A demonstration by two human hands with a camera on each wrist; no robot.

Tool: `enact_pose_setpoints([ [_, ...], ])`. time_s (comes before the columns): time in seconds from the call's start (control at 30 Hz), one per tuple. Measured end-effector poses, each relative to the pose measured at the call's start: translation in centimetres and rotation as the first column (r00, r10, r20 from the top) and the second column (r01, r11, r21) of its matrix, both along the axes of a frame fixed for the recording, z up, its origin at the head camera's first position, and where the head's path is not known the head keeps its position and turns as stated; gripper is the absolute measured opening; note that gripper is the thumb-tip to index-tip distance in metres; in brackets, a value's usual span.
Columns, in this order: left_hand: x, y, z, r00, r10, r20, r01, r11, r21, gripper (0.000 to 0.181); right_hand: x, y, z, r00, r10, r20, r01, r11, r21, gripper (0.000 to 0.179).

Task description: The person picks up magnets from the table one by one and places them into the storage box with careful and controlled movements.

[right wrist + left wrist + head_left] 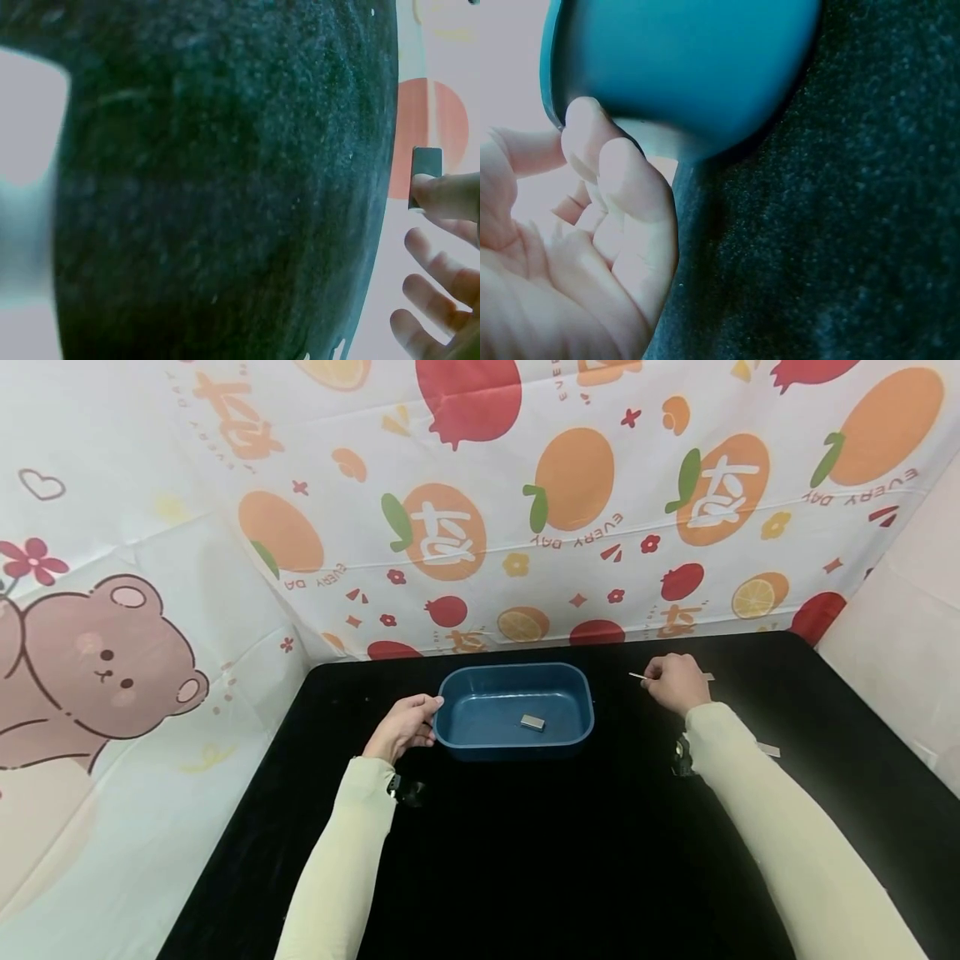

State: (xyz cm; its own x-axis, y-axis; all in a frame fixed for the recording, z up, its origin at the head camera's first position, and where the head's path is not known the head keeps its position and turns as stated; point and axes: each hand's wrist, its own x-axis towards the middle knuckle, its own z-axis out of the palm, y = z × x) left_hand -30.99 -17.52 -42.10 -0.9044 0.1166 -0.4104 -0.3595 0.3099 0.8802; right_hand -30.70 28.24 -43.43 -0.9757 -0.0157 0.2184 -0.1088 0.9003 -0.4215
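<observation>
A blue rectangular basin (514,747) with rounded corners sits near the back of the black table. In it lies a small silvery rectangular block (532,722). My left hand (405,722) grips the basin's left end, and the left wrist view shows the thumb and fingers (634,180) pinching its rim. Off to the basin's right, my right hand (678,683) pinches a small flat grey rectangular piece (427,161) between thumb and fingertip. From the head view that piece appears as a thin pale edge pointing toward the basin.
Beside the right hand lies a small pale piece (709,677), partly hidden by it. Another pale flat piece (769,749) shows past the right forearm. A white fruit-print cloth (517,602) hangs behind the table, and a bear-print cloth (112,677) covers the left side.
</observation>
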Motion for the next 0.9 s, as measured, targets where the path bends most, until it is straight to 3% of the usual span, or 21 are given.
enact_pose_setpoints([
  [0.4,0.0,0.1,0.1,1.000,0.023,0.000,-0.023,1.000,-0.011,0.033,0.6,0.6,0.3,1.000,-0.004,0.028,0.005,0.999,-0.032,0.012],
  [0.9,0.0,-0.2,-0.2,1.000,0.021,-0.001,-0.021,1.000,0.016,0.033,1.7,0.4,0.8,0.999,0.039,-0.011,-0.039,0.999,-0.037,0.012],
])
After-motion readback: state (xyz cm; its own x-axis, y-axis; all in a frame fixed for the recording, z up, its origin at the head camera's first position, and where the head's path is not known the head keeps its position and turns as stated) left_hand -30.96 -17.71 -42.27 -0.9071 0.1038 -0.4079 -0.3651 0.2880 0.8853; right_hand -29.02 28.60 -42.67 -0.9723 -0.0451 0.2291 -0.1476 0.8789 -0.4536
